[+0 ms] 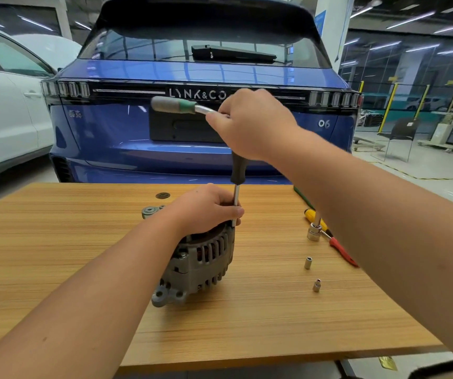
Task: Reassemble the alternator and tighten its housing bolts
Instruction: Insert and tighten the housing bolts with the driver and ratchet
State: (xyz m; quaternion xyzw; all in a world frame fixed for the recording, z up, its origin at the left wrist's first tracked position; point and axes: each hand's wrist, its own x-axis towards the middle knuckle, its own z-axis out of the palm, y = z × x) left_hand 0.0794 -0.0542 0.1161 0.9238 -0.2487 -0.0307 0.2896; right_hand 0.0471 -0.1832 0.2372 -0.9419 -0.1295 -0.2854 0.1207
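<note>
Alternator stood on the wooden table, near the middle and closer to the far edge than to the near edge, with its ribbed grey housing facing the camera and a mounting lug at its lower left. The left hand rested on top of the alternator, fingers curled round the steel shaft of an upright driver just above the housing rim. The right hand gripped the top of the black driver handle together with a ratchet wrench, whose grey and green grip projected to the left. Toward the right edge lay 2 small loose sockets, a larger socket on a bar, and a yellow-handled tool. A blue car stood beyond the far edge.
</note>
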